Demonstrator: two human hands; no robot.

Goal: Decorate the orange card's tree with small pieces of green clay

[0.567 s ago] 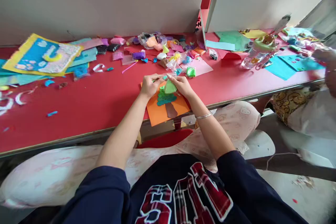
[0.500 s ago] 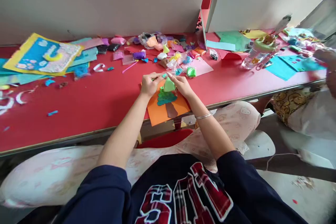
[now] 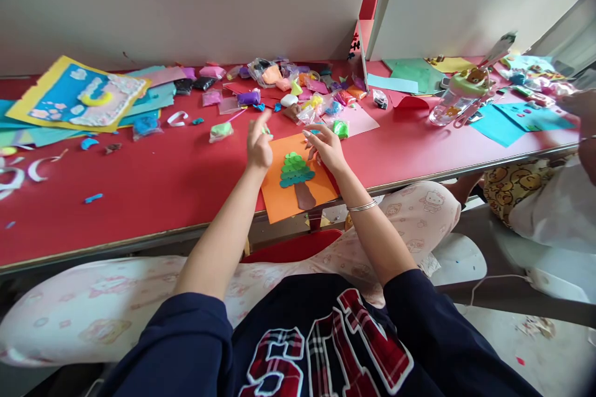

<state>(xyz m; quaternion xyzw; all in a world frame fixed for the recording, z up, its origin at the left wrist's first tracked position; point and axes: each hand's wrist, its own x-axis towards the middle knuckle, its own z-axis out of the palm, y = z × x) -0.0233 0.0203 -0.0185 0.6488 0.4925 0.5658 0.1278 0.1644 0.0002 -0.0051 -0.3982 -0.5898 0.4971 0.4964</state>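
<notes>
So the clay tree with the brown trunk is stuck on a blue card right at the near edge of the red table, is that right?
Not quite. The head view shows the clay tree on an orange card, not a blue one. The rest holds: its trunk is brown, and the card lies at the near edge of the red table.

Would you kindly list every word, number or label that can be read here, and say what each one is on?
"SOU", or perhaps "50U": large red plaid letters with white edges on the dark sweatshirt, upside down to the camera and cut off by the frame.
Dark marks on the red chair back: too small to read.
Clay packets and water bottle: no legible label.
</notes>
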